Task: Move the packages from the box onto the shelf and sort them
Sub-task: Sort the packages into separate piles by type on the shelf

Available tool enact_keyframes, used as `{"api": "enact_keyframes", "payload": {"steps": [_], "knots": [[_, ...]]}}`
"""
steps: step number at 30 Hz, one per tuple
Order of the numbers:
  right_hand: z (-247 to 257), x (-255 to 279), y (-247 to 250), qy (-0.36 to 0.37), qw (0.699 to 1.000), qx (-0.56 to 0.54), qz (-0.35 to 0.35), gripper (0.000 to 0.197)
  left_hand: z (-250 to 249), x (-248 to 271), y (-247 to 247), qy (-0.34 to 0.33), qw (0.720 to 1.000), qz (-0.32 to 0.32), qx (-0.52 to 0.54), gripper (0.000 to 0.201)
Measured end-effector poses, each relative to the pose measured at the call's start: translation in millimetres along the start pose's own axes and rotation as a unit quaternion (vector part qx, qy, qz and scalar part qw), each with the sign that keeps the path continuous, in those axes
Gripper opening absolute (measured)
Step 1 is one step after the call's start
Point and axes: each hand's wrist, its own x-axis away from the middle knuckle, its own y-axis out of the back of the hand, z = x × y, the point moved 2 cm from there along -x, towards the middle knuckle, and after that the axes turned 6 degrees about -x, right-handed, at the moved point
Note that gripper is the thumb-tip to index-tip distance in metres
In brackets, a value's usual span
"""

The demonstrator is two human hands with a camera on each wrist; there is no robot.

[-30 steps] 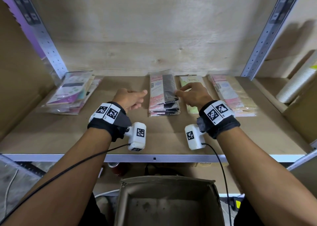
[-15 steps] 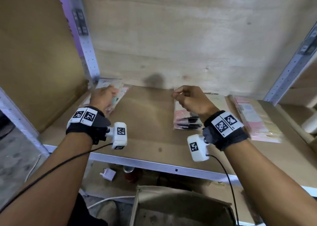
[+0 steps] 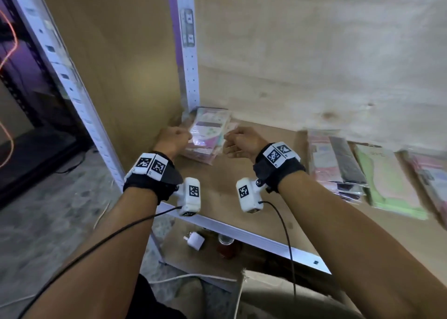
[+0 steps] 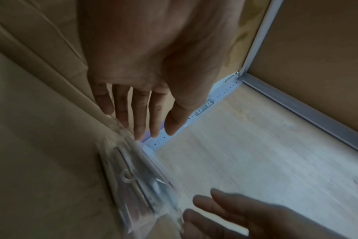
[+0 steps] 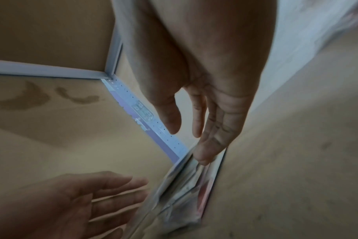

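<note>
A stack of clear-wrapped pastel packages point(image 3: 208, 134) lies in the shelf's back left corner. My left hand point(image 3: 173, 137) is at the stack's left side and my right hand point(image 3: 238, 139) at its right side. In the left wrist view the left hand point(image 4: 145, 129) has straight fingers just above the clear wrapping point(image 4: 133, 177). In the right wrist view the right hand point(image 5: 190, 142) is also straight-fingered, its fingertips point(image 5: 202, 156) touching the stack's edge point(image 5: 182, 190). Neither hand grips anything. The cardboard box point(image 3: 285, 297) sits below the shelf, mostly cut off.
Further right on the shelf point(image 3: 242, 197) lie a pink-and-black stack point(image 3: 336, 166), a green package point(image 3: 384, 180) and a pink stack point(image 3: 433, 173). A perforated metal upright point(image 3: 187, 52) and a cardboard side wall bound the corner. Under the shelf are a white plug point(image 3: 194, 241) and a jar point(image 3: 226, 243).
Both hands left the middle stacks and went left to the corner stack, the left arriving first, the right following. The view swung left with them.
</note>
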Motion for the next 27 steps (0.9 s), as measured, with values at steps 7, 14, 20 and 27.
{"api": "enact_keyframes", "payload": {"steps": [7,14,20,27], "knots": [[-6.9,-14.9,-11.2,-0.008,0.999,-0.009,-0.042,0.026,1.3,-5.5,-1.6,-0.021,0.999,0.015,-0.035,0.017],[-6.8,-6.1,2.9,0.003,0.997,-0.007,-0.074,0.019,2.8,-2.3,-9.3,0.018,0.995,0.087,0.040,0.018],[1.9,27.6,46.7,0.050,0.993,-0.082,-0.074,0.031,-20.2,17.4,-19.4,-0.164,0.972,0.037,-0.166,0.046],[26.8,87.3,104.2,0.066,0.975,-0.206,-0.051,0.018,-75.9,58.3,-34.2,-0.360,0.903,-0.088,-0.216,0.013]]}}
